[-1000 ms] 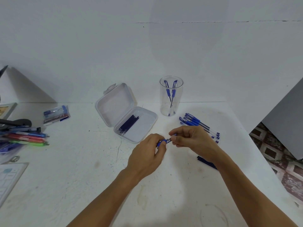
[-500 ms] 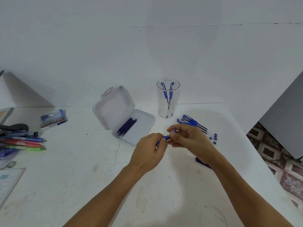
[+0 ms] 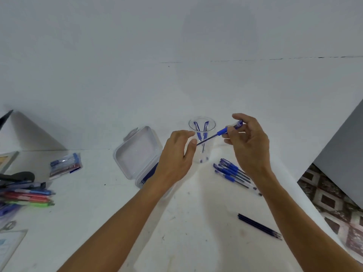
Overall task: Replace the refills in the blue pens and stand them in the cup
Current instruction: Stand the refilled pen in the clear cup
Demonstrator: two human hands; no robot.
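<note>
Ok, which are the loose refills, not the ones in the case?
Find the clear cup by the back wall, then the row of blue pens right of it. Nearer the person, beside the right forearm, lie two loose refills: thin dark sticks without grips or caps.

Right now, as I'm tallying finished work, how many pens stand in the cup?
2, both caps up in the clear cup: the left pen and the right pen, leaning apart. The left hand covers the cup's lower left edge, so another could be hidden.

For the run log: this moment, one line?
right hand: holds blue pen, refill protruding | left hand: at refill end, grip unclear | cup: two pens
</note>
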